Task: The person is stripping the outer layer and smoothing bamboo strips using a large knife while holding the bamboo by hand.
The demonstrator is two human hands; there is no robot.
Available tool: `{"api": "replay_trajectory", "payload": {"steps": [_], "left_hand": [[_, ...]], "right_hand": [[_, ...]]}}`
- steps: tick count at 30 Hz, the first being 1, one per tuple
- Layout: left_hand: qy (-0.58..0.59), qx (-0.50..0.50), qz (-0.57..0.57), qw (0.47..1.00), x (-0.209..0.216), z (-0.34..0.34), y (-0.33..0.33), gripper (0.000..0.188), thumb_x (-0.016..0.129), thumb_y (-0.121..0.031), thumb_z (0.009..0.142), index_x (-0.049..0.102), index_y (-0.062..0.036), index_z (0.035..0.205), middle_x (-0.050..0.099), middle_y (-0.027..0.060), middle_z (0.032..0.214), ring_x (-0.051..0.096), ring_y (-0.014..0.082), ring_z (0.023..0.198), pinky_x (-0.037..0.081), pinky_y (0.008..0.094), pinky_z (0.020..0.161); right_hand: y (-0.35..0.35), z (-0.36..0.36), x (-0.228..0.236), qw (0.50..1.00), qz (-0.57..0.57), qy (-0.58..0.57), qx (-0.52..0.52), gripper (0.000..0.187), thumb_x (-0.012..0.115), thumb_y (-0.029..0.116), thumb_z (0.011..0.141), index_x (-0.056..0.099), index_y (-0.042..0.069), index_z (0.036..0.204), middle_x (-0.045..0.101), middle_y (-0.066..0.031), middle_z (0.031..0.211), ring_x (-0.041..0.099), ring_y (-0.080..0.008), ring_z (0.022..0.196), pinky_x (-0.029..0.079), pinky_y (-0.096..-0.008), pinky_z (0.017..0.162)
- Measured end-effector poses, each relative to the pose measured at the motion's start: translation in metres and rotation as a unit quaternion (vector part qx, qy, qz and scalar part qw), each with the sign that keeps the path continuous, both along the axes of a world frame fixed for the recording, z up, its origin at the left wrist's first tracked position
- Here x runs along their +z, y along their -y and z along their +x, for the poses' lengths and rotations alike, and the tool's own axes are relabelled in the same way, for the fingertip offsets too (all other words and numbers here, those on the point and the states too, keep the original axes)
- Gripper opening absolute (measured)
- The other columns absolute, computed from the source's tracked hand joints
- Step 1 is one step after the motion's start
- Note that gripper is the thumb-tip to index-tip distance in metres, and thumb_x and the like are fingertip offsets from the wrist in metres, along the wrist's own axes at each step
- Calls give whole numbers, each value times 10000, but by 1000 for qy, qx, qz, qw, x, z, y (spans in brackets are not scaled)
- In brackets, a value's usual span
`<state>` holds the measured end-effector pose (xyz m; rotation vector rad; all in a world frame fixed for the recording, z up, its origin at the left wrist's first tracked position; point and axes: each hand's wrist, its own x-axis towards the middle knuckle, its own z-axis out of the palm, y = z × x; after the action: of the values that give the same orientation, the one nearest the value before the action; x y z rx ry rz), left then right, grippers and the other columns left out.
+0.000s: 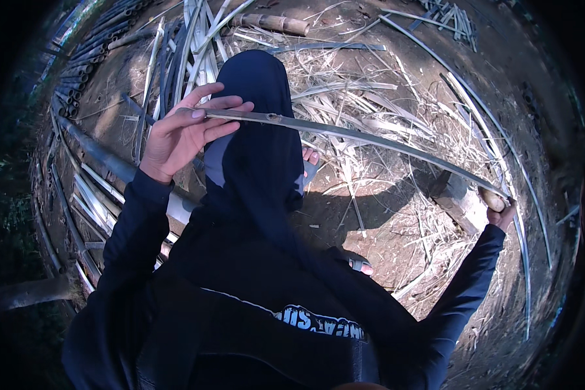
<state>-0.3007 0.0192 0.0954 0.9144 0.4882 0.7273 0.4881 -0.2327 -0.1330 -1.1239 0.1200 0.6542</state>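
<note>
A long, narrow bamboo strip (357,134) spans the view in front of me, sloping down to the right, with a node near its left end. My left hand (179,133) pinches that end between thumb and fingers, the other fingers partly spread. At the far right my right hand (502,214) is closed at the strip's other end, around a rounded, pale wooden handle (493,199). A dark, blade-like piece (440,183) shows left of the handle; whether they are joined I cannot tell. Below the strip lies a pale wooden block (460,203), partly in shadow.
Bamboo shavings (364,107) cover the ground ahead. Split strips (198,45) lie in a heap at the far left, near a short bamboo piece (273,24). Dark bamboo poles (88,62) are stacked at the left edge. My knee (253,78) rises beneath the strip.
</note>
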Motion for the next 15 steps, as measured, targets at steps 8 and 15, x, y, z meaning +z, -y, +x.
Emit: {"api": "replay_trajectory", "payload": {"steps": [8,15], "left_hand": [[-212,-103,160,959,19,-4,-1,396,612,-106,949,517,80,1286,584,262,1296,602,336,1201,517,410,1009],[-467,-427,301,713,35,36,16,454,678,-194,942,555,23,1321,691,118,1032,673,179,846,524,328,787]], "right_hand": [[12,21,19,999,22,-11,-48,481,552,319,906,534,-51,1213,651,-202,1153,647,-355,1087,503,-453,1031],[28,9,24,998,-7,59,-17,298,524,383,987,541,86,959,624,-111,885,646,-264,830,576,-440,810]]}}
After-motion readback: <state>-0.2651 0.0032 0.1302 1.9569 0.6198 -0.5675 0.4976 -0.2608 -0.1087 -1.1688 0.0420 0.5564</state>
